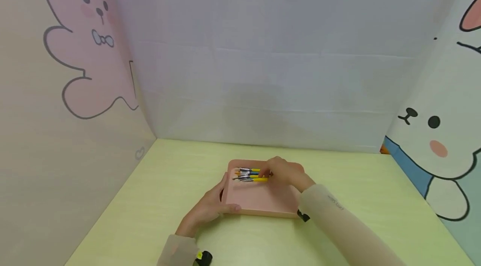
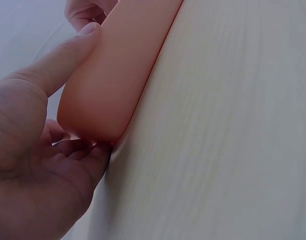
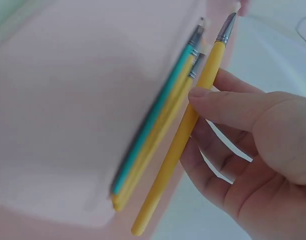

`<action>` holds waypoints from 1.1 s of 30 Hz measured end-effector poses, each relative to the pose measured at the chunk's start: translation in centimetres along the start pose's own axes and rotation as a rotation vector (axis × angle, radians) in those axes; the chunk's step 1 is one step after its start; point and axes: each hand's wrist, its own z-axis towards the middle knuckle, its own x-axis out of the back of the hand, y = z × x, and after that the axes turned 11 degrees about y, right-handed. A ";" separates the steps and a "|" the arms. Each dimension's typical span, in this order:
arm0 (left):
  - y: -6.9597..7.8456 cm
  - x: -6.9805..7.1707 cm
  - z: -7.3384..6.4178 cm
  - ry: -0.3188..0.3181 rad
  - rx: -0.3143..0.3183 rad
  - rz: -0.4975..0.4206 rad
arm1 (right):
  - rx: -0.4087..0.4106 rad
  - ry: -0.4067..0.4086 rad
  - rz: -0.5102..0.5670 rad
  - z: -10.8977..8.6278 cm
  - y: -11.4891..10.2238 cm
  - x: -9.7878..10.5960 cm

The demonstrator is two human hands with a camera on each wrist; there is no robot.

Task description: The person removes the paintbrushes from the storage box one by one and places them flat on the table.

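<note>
A shallow pink tray stands on the table in front of me. My left hand grips its near left corner, the thumb along the front wall and the fingers at the left side; the left wrist view shows the tray's wall between them. Over the tray, my right hand pinches a yellow-handled paintbrush between thumb and fingers, bristles pointing left in the head view. Beside it in the tray lie a teal paintbrush and yellow paintbrushes, their metal ferrules towards the left.
The pale yellow-green table stretches around the tray. A white sheet hangs at the back, with cartoon-printed panels at both sides.
</note>
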 end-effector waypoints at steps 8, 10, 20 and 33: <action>0.0 0.2 -0.1 0.014 -0.004 -0.003 | 0.114 0.033 0.025 -0.9 1.0 2.8; 0.0 0.2 -0.1 0.013 0.000 -0.005 | 0.149 0.038 0.046 -1.1 1.4 3.4; 0.1 -0.1 0.0 0.003 0.027 -0.033 | 0.120 0.043 0.131 -3.6 4.0 6.5; -0.3 0.0 0.2 0.002 0.007 0.000 | 0.036 0.120 0.174 -9.1 8.2 9.5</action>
